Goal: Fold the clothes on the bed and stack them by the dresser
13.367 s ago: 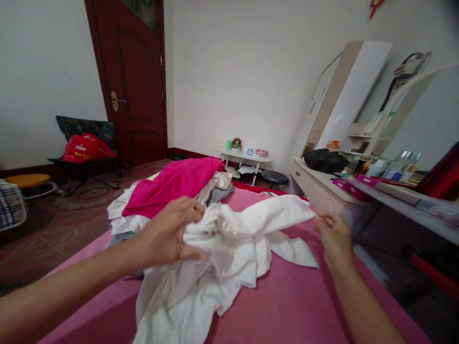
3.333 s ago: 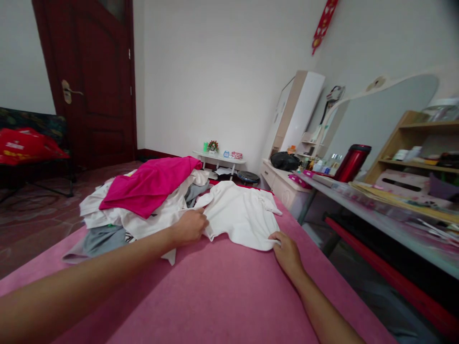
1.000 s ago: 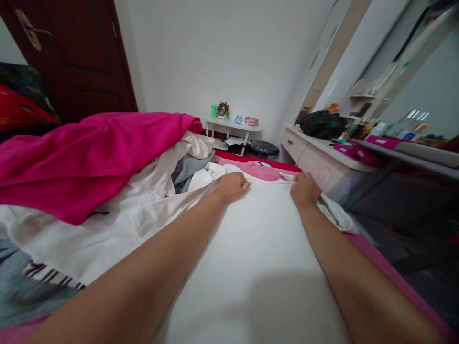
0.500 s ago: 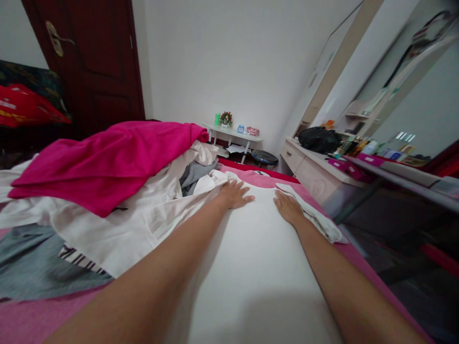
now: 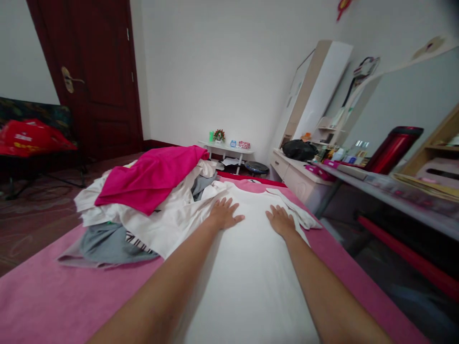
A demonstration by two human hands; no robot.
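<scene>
A white shirt [image 5: 251, 277] lies spread flat on the pink bed cover [image 5: 64, 306], its neck end far from me and one sleeve [image 5: 299, 212] stretching out to the right. My left hand [image 5: 224, 213] rests flat on its upper left part, fingers spread. On the upper right part lies my right hand [image 5: 281, 220], palm down with fingers apart. Neither hand grasps the cloth. Close beside my left arm is a heap of clothes, with a bright pink garment [image 5: 150, 177] on top of white cloth [image 5: 168, 224] and a grey garment [image 5: 114, 246] below.
A desk [image 5: 398, 191] with a red flask [image 5: 396, 149] borders the bed on the right. Beyond it stands a dresser [image 5: 297, 167] bearing a black bag [image 5: 299, 149]. A small white table [image 5: 229, 147] and a round stool [image 5: 256, 167] are past the bed's far end.
My view has tilted up and shifted, bringing more of the desk and floor into sight. Both hands have slid slightly toward me over the shirt, still flat.
</scene>
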